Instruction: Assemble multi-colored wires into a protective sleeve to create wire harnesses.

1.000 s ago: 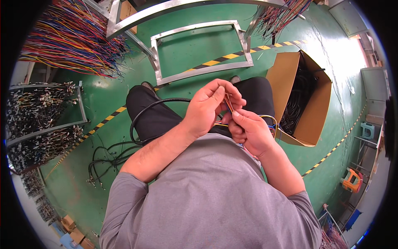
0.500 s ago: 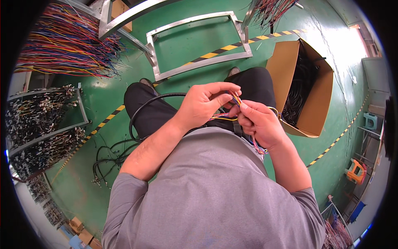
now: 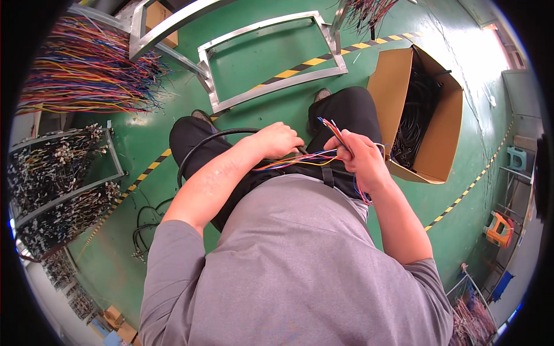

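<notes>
Several thin wires in red, yellow, blue and white form a loose bundle (image 3: 314, 156) across my lap. My right hand (image 3: 362, 157) is closed around this bundle near one end, and the wire tips stick up past the thumb. More wire hangs below that hand, beside my waist. To the left, my left hand (image 3: 279, 140) is closed on a black tube (image 3: 228, 132), which curves over my left thigh. A short dark end shows past its fingertips, just above the wires. The fingers hide most of the grip.
An open cardboard box (image 3: 444, 138) of black tubing stands right of my legs. Ahead is a metal frame (image 3: 277, 86) on the green floor. Coloured wires (image 3: 92, 69) hang at the far left, above racks of connector-ended harnesses (image 3: 57, 167). Black cables (image 3: 144, 230) lie at left.
My hands have moved apart: the left went left and down onto the black tube, while the right keeps the wires. The wire tips, earlier between both hands, now stand free.
</notes>
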`<act>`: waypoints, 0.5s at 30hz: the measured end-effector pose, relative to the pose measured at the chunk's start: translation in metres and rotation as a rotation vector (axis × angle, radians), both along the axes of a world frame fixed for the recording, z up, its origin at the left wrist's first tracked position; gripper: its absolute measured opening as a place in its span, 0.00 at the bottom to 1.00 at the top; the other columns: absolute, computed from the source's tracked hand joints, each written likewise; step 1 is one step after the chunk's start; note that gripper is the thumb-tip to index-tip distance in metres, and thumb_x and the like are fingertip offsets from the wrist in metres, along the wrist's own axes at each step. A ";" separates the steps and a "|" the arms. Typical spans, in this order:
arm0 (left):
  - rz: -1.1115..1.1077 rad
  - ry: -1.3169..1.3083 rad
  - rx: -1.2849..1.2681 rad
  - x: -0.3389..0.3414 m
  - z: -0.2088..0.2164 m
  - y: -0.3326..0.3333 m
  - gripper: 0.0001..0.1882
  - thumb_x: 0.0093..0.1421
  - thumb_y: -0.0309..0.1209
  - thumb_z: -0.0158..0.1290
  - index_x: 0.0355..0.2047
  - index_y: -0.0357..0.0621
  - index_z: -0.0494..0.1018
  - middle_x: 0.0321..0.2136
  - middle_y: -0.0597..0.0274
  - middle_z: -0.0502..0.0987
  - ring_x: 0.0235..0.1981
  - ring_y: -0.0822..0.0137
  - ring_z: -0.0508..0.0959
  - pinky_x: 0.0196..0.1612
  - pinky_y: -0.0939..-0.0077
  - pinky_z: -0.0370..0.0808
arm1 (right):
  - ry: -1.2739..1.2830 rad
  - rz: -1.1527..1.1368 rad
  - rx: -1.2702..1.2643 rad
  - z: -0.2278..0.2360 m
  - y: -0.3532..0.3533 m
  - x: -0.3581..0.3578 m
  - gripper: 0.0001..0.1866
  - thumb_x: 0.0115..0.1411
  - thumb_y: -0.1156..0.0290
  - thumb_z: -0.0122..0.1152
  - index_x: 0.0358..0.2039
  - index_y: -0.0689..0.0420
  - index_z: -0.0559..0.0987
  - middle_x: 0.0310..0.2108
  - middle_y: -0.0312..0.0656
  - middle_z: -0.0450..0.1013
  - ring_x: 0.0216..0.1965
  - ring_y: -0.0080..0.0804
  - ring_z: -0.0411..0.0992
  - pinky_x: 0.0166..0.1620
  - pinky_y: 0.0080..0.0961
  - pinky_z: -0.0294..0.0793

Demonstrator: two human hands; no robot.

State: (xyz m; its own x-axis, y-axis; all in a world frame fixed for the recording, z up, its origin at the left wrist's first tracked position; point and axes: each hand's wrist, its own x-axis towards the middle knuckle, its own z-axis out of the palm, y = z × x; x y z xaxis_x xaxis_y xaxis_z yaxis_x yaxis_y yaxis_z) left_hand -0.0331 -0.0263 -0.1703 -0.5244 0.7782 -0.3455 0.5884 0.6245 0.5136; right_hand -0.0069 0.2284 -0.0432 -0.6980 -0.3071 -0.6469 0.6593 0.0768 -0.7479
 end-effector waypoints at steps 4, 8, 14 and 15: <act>0.145 -0.049 0.042 -0.002 0.020 -0.017 0.11 0.69 0.34 0.59 0.50 0.48 0.80 0.45 0.57 0.82 0.48 0.51 0.82 0.47 0.55 0.79 | -0.039 -0.103 -0.122 -0.012 -0.003 0.003 0.19 0.80 0.60 0.49 0.38 0.59 0.81 0.24 0.24 0.61 0.24 0.11 0.53 0.25 0.16 0.51; 0.397 0.071 0.368 -0.009 0.099 -0.030 0.10 0.68 0.30 0.59 0.48 0.43 0.80 0.40 0.57 0.82 0.42 0.51 0.81 0.45 0.58 0.77 | 0.020 -0.096 -0.192 0.003 -0.005 0.004 0.19 0.80 0.61 0.49 0.38 0.59 0.82 0.25 0.24 0.60 0.25 0.11 0.52 0.27 0.16 0.51; 0.577 -0.157 0.451 0.006 0.137 -0.037 0.10 0.68 0.29 0.61 0.48 0.41 0.83 0.35 0.61 0.79 0.38 0.66 0.78 0.44 0.69 0.75 | 0.102 -0.014 -0.164 0.027 -0.010 0.008 0.20 0.80 0.60 0.51 0.40 0.61 0.84 0.27 0.22 0.63 0.27 0.12 0.55 0.30 0.17 0.55; 0.636 -0.184 0.481 0.009 0.132 -0.038 0.10 0.69 0.29 0.61 0.48 0.39 0.82 0.37 0.63 0.80 0.39 0.68 0.78 0.45 0.71 0.75 | 0.098 -0.021 -0.167 0.022 -0.009 0.011 0.20 0.80 0.60 0.51 0.40 0.61 0.84 0.27 0.22 0.63 0.27 0.12 0.55 0.30 0.17 0.55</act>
State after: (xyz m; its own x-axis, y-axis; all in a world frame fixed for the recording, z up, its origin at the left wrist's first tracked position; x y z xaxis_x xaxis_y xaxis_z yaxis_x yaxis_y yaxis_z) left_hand -0.0241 -0.0646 -0.0379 -0.8829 0.4364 -0.1733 0.0761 0.4972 0.8643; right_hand 0.0042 0.2190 -0.0210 -0.7627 -0.3891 -0.5166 0.5828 -0.0672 -0.8099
